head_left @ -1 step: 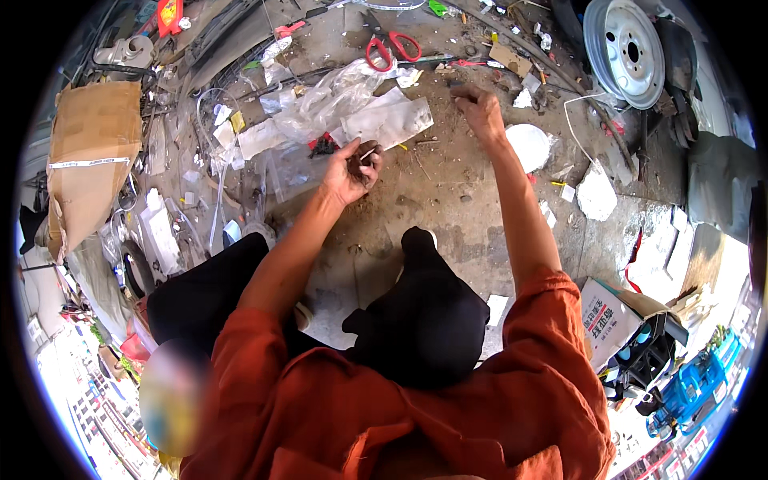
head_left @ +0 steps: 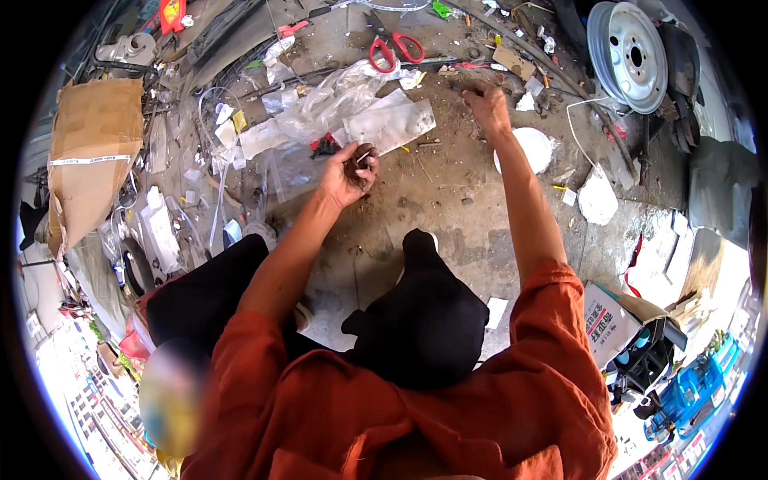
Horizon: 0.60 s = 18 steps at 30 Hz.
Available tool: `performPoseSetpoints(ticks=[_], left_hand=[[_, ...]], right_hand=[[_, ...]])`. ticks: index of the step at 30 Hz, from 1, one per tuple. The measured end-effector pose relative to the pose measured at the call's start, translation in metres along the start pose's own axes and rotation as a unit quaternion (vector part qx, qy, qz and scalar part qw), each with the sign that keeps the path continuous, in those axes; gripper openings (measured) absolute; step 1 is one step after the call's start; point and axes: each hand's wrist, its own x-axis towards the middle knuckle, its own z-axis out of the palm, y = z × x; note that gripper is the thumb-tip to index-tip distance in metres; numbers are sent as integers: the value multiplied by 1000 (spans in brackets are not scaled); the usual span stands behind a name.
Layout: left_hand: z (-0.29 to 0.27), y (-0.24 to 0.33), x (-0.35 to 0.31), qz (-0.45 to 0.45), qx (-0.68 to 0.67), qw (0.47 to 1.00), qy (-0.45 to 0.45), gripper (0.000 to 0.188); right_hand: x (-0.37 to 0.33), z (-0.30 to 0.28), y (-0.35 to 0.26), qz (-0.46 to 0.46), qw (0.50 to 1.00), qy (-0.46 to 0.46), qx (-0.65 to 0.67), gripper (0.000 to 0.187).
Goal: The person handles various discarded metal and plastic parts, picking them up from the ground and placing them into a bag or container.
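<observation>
Where hands work: red scissors [head_left: 394, 50], plastic bags [head_left: 352, 112].

Two bare forearms reach forward out of orange sleeves, the right stretched much farther than the left.

The left hand [head_left: 349, 172] is drawn in, elbow bent, palm turned upward and fingers cupped around small dark bits. The right arm is nearly straight, its wrist bent down, and the right hand [head_left: 485, 102] hangs low with its fingertips bunched together and pointing at the ground. The two hands are well apart.
</observation>
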Motion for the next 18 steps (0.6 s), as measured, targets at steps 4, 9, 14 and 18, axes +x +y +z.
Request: performPoseSetpoints(ticks=[4, 9, 14, 18], left_hand=[[-9, 15, -29, 46, 17, 995, 86, 25], [-17, 20, -39, 34, -16, 996, 79, 23], [-26, 24, -51, 68, -14, 991, 119, 23], [-24, 20, -34, 36, -15, 993, 110, 22]], right_hand=[[84, -3, 4, -76, 980, 86, -162, 23], [156, -10, 44, -59, 919, 51, -387, 26], [149, 21, 54, 2, 904, 22, -426, 27], [143, 4, 59, -71, 927, 31, -368, 25]])
